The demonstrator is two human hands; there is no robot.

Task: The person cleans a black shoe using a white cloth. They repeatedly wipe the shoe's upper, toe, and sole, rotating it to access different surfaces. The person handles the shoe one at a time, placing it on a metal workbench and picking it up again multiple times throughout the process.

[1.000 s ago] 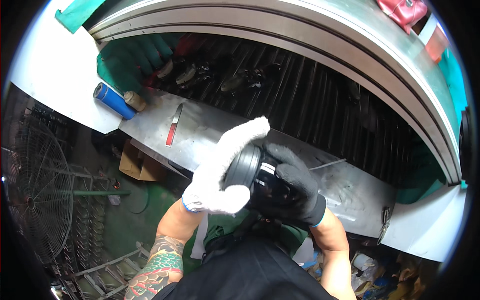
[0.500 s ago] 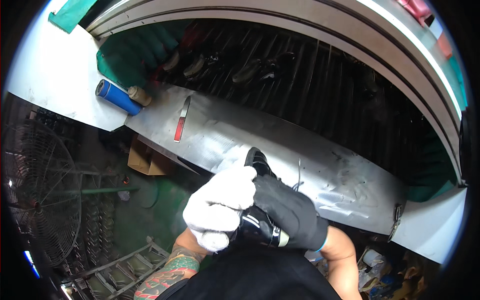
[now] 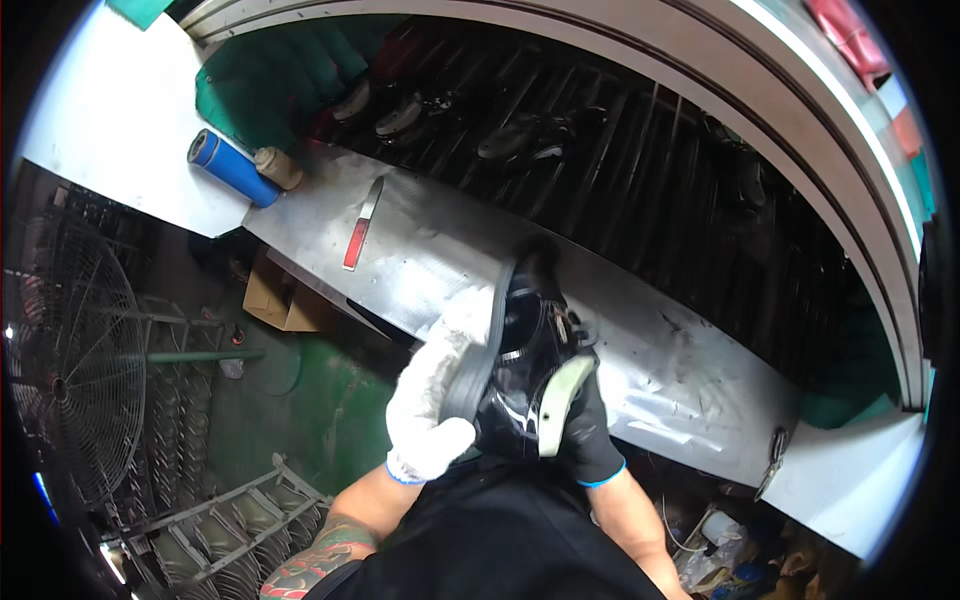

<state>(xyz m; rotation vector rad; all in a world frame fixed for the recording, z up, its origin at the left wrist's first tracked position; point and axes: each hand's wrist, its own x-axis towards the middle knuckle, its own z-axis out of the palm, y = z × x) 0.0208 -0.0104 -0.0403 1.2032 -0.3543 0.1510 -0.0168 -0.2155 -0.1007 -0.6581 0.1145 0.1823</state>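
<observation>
At your far left stands a round wire-guarded fan (image 3: 62,385), with a metal rack (image 3: 240,525) on the floor below and to its right. A blue cylinder (image 3: 235,168) lies tilted near the corner of the white panel (image 3: 120,130), and a small tan bottle (image 3: 278,168) sits just beside its right side. Below them, under the edge of the metal ledge (image 3: 430,240), is an open cardboard box (image 3: 280,295). A knife (image 3: 357,243) lies on the ledge, red handle toward you, blade pointing away. Beyond the ledge, several dark shoes (image 3: 400,120) rest on a black ribbed bed (image 3: 650,180).

Your left hand (image 3: 430,380), in a white glove, grips the black shoe (image 3: 520,345) along its sole, with the thumb at the lower end. You hold this glossy shoe up in front of your body, over the near edge of the ledge, sole turned left. A pale green piece (image 3: 562,405) shows at its lower right. Your right hand (image 3: 592,435), in a dark glove, grips the shoe there, its fingers mostly hidden behind the piece. Farther right, a slim metal tool (image 3: 773,460) rests at the ledge's end.
</observation>
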